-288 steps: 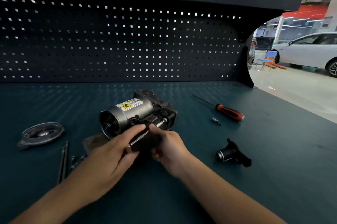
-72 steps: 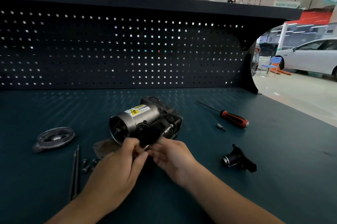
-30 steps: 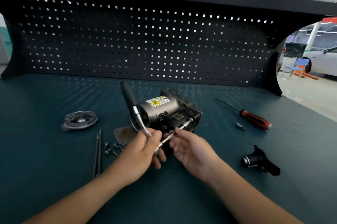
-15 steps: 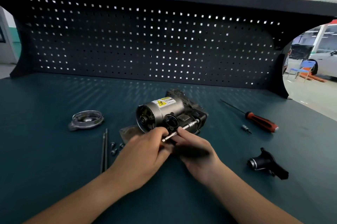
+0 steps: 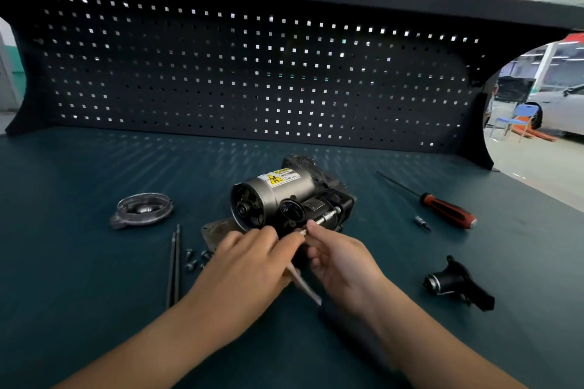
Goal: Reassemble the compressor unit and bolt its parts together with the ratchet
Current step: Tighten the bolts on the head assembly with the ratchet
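two hands: brought together at the ratchet [image 5: 325,219], just in front of the unit [image 5: 281,195].
left hand [image 5: 249,265]: curled round the ratchet's head; the handle is seen only as a blur between the wrists.
right hand [image 5: 341,259]: the ratchet's bar is pinched by its fingertips.
unit: laid on its side mid-bench [image 5: 94,293], bar end set against it.
left side: cap [image 5: 142,210], rods [image 5: 173,265], screws [image 5: 194,259].
right side: screwdriver [image 5: 442,208], bit [image 5: 422,223], black part [image 5: 455,284].

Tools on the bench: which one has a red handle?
The screwdriver, lying untouched right of the compressor unit; the ratchet is silver with a dark handle, and the bit has none.
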